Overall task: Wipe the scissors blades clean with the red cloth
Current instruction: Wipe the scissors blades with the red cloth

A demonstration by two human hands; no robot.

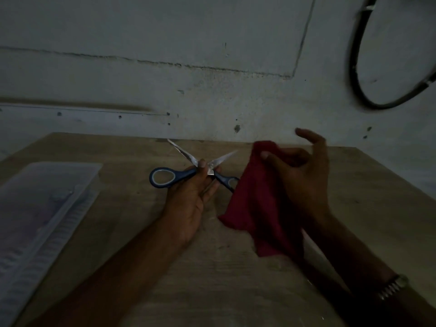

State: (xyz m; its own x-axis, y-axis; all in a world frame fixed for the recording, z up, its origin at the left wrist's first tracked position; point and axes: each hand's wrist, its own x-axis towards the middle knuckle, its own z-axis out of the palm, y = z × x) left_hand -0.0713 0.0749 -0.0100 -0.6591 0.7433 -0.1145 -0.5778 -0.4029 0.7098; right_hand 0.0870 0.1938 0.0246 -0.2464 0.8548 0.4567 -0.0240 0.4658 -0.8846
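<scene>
The scissors (165, 177) have blue handles and are spread wide, their two shiny blades pointing away toward the wall in a V. My left hand (191, 199) pinches them at the pivot, thumb on top, above the wooden table (118, 232). To the right, my right hand (299, 175) holds the red cloth (250, 208) by its upper edge, index finger raised. The cloth hangs down and covers part of the right handle loop. It is apart from the blades.
A clear plastic box (44, 208) lies at the table's left side. A grey wall runs right behind the table's far edge. A black cable loop (356, 74) hangs on the wall at upper right.
</scene>
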